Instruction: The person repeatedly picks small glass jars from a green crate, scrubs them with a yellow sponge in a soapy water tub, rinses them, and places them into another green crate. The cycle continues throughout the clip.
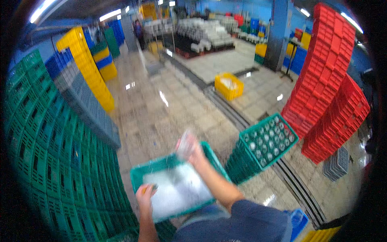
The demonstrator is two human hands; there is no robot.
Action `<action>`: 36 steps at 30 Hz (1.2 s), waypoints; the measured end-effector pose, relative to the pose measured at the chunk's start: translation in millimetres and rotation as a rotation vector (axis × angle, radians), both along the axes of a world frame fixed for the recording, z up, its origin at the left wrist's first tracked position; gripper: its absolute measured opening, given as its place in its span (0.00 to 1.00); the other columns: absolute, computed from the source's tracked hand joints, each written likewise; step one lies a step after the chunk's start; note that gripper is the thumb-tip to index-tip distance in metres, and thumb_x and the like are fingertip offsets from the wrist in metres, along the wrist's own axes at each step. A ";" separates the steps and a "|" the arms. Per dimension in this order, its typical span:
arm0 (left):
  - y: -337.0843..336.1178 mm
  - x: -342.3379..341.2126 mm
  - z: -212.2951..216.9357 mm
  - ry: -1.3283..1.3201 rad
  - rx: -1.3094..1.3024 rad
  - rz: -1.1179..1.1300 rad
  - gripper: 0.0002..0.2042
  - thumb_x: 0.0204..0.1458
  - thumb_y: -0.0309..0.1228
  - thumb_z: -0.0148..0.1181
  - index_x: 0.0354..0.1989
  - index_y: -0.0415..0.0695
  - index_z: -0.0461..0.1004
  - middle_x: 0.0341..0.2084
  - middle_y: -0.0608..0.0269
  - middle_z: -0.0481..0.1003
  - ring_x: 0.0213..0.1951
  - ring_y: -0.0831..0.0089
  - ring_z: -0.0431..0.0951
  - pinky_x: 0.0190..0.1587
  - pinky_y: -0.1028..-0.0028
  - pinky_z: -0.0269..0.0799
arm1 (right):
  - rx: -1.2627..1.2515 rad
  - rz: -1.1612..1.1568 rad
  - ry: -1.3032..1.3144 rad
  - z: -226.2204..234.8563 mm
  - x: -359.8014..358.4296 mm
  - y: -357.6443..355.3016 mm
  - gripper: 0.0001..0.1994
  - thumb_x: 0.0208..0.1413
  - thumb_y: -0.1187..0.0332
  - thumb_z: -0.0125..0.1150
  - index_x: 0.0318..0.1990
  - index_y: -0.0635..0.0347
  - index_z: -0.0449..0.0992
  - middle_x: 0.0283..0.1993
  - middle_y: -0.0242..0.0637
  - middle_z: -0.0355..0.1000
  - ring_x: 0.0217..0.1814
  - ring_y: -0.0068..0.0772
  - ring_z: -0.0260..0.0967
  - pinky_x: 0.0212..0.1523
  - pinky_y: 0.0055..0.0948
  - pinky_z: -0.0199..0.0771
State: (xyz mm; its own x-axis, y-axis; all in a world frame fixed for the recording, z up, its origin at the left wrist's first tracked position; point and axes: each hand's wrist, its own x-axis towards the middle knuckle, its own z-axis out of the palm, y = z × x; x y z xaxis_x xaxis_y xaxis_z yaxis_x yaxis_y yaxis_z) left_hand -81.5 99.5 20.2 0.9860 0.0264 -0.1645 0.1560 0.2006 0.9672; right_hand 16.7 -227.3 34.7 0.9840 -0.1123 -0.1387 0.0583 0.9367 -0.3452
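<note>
In front of me is a green tub (139, 174) filled with a white, ice-like or foamy mass (177, 189). Over its far rim I hold up my right hand (193, 152), its fingers closed round a clear see-through object (186, 144); motion smears it, so its kind is unclear. My left hand (145, 193) is at the tub's left side, fingers curled together. A small dark bit shows at their tips, too small to name. To the right, a green crate (258, 161) on top of a stack carries rows of clear round-topped containers (270, 135).
Stacked green crates (60, 157) wall off my left, with grey (86, 101) and yellow (86, 60) stacks beyond. Tall red crate stacks (322, 68) lean at the right. A yellow crate (229, 90) stands on the wet tiled floor (161, 105); a drain channel (229, 113) crosses it.
</note>
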 end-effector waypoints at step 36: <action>-53.5 46.5 63.6 -0.503 1.121 -0.022 0.20 0.60 0.44 0.63 0.25 0.40 0.74 0.29 0.49 0.81 0.36 0.45 0.82 0.38 0.51 0.75 | 0.043 0.515 0.435 -59.8 -95.5 127.8 0.20 0.64 0.46 0.61 0.53 0.48 0.72 0.44 0.34 0.77 0.41 0.39 0.79 0.31 0.36 0.82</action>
State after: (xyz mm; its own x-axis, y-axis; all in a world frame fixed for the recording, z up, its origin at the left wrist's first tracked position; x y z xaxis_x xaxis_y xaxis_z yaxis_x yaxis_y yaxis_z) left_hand -35.0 46.0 83.9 0.9351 -0.1088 0.3373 -0.2913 -0.7781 0.5565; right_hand -78.8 -99.5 -25.1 0.7639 0.3706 -0.5284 -0.5354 0.8210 -0.1982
